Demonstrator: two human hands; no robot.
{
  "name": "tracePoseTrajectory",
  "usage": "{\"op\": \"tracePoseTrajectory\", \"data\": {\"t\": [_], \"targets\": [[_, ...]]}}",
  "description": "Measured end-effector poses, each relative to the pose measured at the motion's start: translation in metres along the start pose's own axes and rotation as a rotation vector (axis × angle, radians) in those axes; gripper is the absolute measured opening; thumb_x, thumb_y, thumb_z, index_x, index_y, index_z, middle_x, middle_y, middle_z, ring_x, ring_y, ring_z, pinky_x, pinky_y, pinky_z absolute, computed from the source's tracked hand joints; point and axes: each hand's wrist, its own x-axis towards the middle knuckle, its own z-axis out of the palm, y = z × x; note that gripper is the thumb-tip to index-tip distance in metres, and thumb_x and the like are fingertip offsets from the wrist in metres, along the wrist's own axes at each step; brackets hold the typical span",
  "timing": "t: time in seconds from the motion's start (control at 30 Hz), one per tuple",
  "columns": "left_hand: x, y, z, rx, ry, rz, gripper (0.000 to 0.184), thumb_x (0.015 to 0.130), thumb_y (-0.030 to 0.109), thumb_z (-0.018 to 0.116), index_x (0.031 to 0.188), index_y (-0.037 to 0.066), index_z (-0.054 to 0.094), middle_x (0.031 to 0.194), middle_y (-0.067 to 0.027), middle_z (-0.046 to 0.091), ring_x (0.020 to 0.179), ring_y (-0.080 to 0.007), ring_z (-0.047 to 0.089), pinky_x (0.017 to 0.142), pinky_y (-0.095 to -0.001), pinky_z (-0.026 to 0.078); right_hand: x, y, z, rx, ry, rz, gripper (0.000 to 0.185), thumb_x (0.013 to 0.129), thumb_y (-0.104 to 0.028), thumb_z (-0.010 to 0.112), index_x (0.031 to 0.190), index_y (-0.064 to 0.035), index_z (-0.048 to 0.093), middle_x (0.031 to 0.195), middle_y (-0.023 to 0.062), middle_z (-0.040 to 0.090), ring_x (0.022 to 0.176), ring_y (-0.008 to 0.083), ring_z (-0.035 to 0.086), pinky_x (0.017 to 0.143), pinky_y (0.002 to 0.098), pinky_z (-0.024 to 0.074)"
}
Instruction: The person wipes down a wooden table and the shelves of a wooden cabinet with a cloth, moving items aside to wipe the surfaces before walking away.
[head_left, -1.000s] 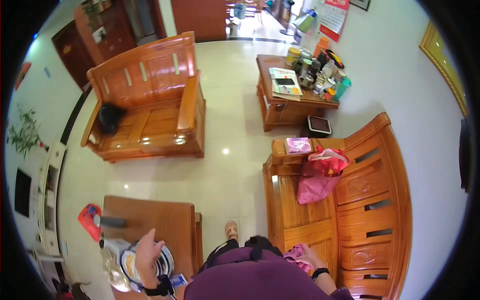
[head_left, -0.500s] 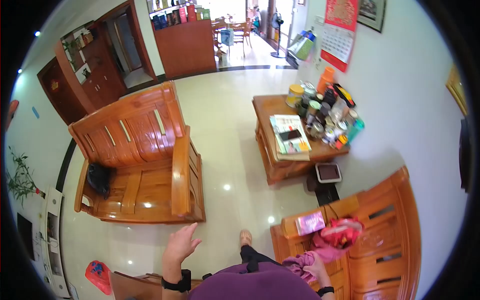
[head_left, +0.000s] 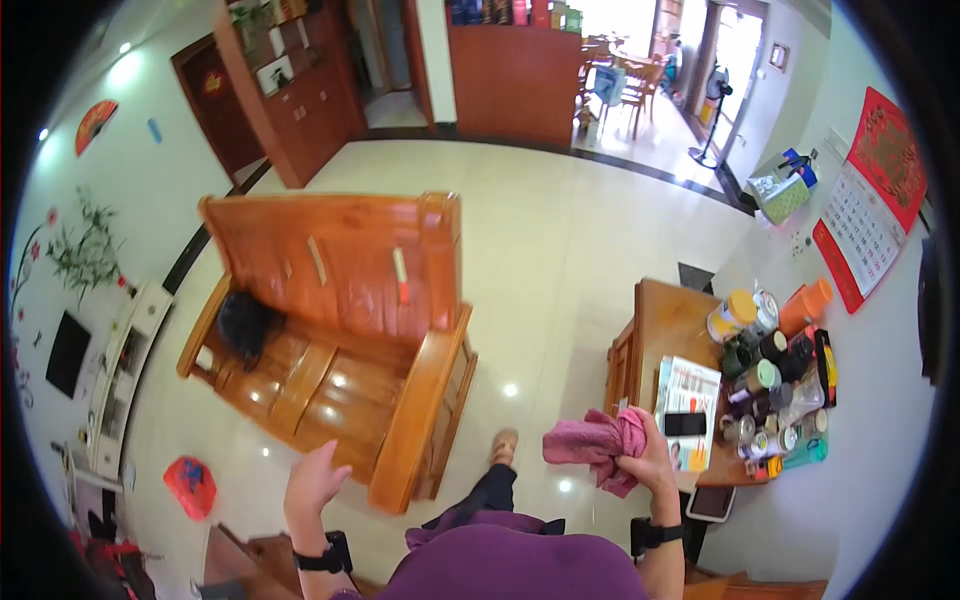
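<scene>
My right hand [head_left: 652, 455] is closed round a bunched pink cloth [head_left: 592, 443], held up in front of me over the floor. One end of the cloth juts out to the left of my fingers. Just beyond that hand stands a wooden side table [head_left: 665, 310] with papers [head_left: 690, 385] and a black phone [head_left: 685, 424] on it. My left hand [head_left: 315, 482] is held in the air with nothing in it, thumb apart from the fingers. Close by it is the wooden bench [head_left: 340, 370], with a black bag-like thing [head_left: 245, 325] on its seat.
Jars, cups and bottles crowd the side table, among them a yellow-lidded can [head_left: 733, 315]. A small bin [head_left: 712, 502] stands beside it. On the floor at left lies a red plastic bag [head_left: 190, 487]. Glossy tiles [head_left: 520, 250] run back toward a standing fan [head_left: 714, 115].
My right hand has lifted the pink cloth off the right-hand bench and brought it forward. I have moved ahead and my view has turned, so that bench has mostly left the picture.
</scene>
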Motion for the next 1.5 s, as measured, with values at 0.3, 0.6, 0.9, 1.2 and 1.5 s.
{"op": "tracePoseTrajectory", "data": {"t": [0.3, 0.6, 0.9, 1.2, 1.5], "targets": [[0.288, 0.203, -0.054, 0.032, 0.136, 0.462, 0.052, 0.076, 0.022, 0.069, 0.121, 0.002, 0.050, 0.105, -0.0180, 0.061, 0.095, -0.0342, 0.059, 0.080, -0.0444, 0.047, 0.082, 0.075, -0.073, -0.047, 0.379, 0.424, 0.074, 0.053, -0.005, 0.068, 0.124, -0.0014, 0.046, 0.107, 0.0123, 0.058, 0.102, 0.0233, 0.057, 0.091, 0.0313, 0.0442], [0.499, 0.444, -0.041, -0.208, -0.053, 0.931, 0.046, 0.082, 0.022, 0.064, 0.122, 0.004, 0.050, 0.109, -0.0191, 0.060, 0.100, -0.0360, 0.056, 0.084, -0.0414, 0.047, 0.232, 0.175, -0.109, 0.076, 0.627, 0.578, 0.067, 0.053, -0.009, 0.070, 0.116, -0.0038, 0.049, 0.103, 0.0106, 0.061, 0.097, 0.0212, 0.060, 0.087, 0.0315, 0.0477], [0.698, 0.473, -0.038, 0.077, -0.186, 0.449, 0.057, 0.076, 0.033, 0.068, 0.124, 0.008, 0.050, 0.110, -0.0176, 0.061, 0.102, -0.0342, 0.057, 0.085, -0.0422, 0.048, 0.552, 0.191, -0.200, -0.156, 0.345, 0.415, 0.069, 0.057, -0.016, 0.070, 0.122, -0.0096, 0.049, 0.103, 0.0174, 0.062, 0.100, 0.0297, 0.060, 0.088, 0.0360, 0.0479], [0.917, 0.535, -0.027, 0.211, -0.282, 0.152, 0.058, 0.074, 0.036, 0.071, 0.122, 0.009, 0.053, 0.110, -0.0172, 0.061, 0.102, -0.0333, 0.058, 0.086, -0.0419, 0.048, 0.682, 0.434, -0.194, 0.389, 0.461, 0.527, 0.049, 0.058, -0.002, 0.072, 0.103, -0.0037, 0.053, 0.083, 0.0037, 0.059, 0.077, 0.0143, 0.057, 0.070, 0.0278, 0.0499], [1.127, 0.859, -0.068, 0.183, -0.076, 0.768, 0.050, 0.080, 0.033, 0.065, 0.120, 0.006, 0.053, 0.110, -0.0154, 0.062, 0.099, -0.0332, 0.059, 0.083, -0.0428, 0.048, 0.765, 0.382, -0.229, 0.152, 0.364, 1.179, 0.038, 0.056, 0.000, 0.070, 0.088, -0.0039, 0.051, 0.065, 0.0024, 0.053, 0.059, 0.0128, 0.052, 0.058, 0.0278, 0.0477]]}}
